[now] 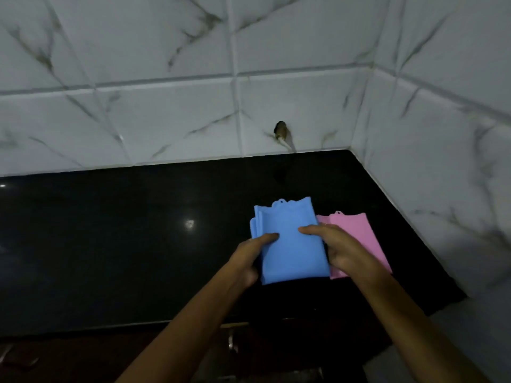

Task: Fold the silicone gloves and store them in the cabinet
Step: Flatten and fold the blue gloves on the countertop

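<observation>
My left hand [249,258] and right hand [340,250] pinch the folded blue glove [293,244] by its sides so it stays flat beside the pink glove [356,230].

- One camera only, worn on the person's head, looking forward and down over both forearms.
- It faces the corner where the glossy black stone table [110,244] meets the white marbled wall tiles [166,120].
- Close range, wide-angle.

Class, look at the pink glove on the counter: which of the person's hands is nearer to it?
Right. The right hand lies over the pink glove's left part while holding the blue glove; the left hand is across on the blue glove's far side.
</observation>
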Motion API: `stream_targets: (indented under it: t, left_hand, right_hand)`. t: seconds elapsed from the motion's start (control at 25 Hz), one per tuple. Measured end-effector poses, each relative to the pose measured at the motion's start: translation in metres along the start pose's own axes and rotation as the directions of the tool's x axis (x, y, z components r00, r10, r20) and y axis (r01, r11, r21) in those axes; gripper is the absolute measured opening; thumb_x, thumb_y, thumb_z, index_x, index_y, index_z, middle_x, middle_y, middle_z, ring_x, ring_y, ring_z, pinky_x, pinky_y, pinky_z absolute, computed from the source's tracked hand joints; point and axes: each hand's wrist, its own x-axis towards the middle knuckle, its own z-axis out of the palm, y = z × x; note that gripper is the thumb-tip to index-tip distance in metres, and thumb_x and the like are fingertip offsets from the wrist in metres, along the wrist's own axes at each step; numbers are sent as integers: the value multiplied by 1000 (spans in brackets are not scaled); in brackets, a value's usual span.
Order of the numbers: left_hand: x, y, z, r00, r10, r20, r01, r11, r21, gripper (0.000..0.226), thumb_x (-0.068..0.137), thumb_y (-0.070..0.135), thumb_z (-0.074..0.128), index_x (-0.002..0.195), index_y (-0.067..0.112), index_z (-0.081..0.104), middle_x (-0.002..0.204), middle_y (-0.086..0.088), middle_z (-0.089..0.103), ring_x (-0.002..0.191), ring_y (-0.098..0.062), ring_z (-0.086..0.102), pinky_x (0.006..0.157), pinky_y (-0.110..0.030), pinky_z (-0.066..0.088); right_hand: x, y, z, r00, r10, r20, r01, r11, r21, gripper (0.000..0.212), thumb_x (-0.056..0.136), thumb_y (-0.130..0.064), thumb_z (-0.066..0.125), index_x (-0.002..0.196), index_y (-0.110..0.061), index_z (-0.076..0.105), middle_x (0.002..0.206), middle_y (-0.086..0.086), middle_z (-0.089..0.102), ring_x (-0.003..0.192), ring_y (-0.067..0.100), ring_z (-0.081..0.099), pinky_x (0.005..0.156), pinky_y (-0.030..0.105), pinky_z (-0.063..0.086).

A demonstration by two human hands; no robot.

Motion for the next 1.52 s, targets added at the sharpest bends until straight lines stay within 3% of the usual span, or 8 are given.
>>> stream_targets:
  t: [0.24,0.48,0.72,0.84,1.08,1.24,1.36,1.52]
  left_hand:
    - [17,-16,90,990,-17,141,15,1000,19,41,72,9,78,109,14,61,117,-16,65,108,-33,61,96,-56,48]
    - [41,-13,123,996,-90,24,87,991,102,46,72,9,79,112,10,55,116,-15,59,109,-32,55,96,-53,47]
    - [65,-25,124,989,-138,-46,144,976,165,40,74,12,77,104,11,51,95,-11,58,85,-26,56,85,-49,49]
    - [75,-30,121,993,-67,-94,88,965,246,35,73,17,79,95,10,52,90,-7,58,80,-23,57,81,-45,50]
    - [88,-33,112,965,227,-134,-115,820,561,34,72,35,78,88,15,56,96,-8,65,78,-15,61,63,-29,51]
    - [90,-34,113,921,278,-273,-42,766,641,76,63,40,84,122,11,45,132,-13,45,115,-28,52,95,-45,49]
    - [85,-29,117,932,106,-346,65,892,448,94,62,31,86,134,14,29,137,-16,40,122,-34,46,100,-51,45]
    - [79,-26,125,969,-117,-216,168,958,232,75,70,11,79,129,13,34,132,-17,47,117,-34,51,94,-52,48]
  right_hand:
    - [-22,-19,-90,984,-66,-165,84,991,102,43,79,-14,72,119,-4,60,117,22,66,105,37,63,90,49,52]
    - [-18,-27,-112,972,-78,-224,89,995,41,37,84,-14,67,116,4,59,123,25,61,92,34,63,75,42,53]
    - [4,-18,-124,957,-34,-290,10,997,-81,45,82,-16,71,115,12,59,119,25,63,102,38,64,90,47,52]
    - [14,-10,-125,950,-57,-306,23,993,-113,37,81,-17,73,106,9,62,112,23,66,77,28,65,66,35,54]
    - [26,1,-125,920,-188,-344,114,968,-224,37,76,-22,76,100,5,66,106,22,70,88,30,68,83,44,55]
    - [34,4,-126,862,-282,-422,52,876,-480,50,72,-36,77,102,1,62,111,19,67,99,32,65,89,47,54]
    - [35,6,-129,864,-190,-465,-77,864,-497,80,70,-49,75,129,-2,48,131,18,56,117,35,55,99,49,47]
    - [34,6,-132,917,-51,-396,-74,953,-294,70,74,-44,74,125,-1,53,122,18,62,106,32,62,95,45,51]
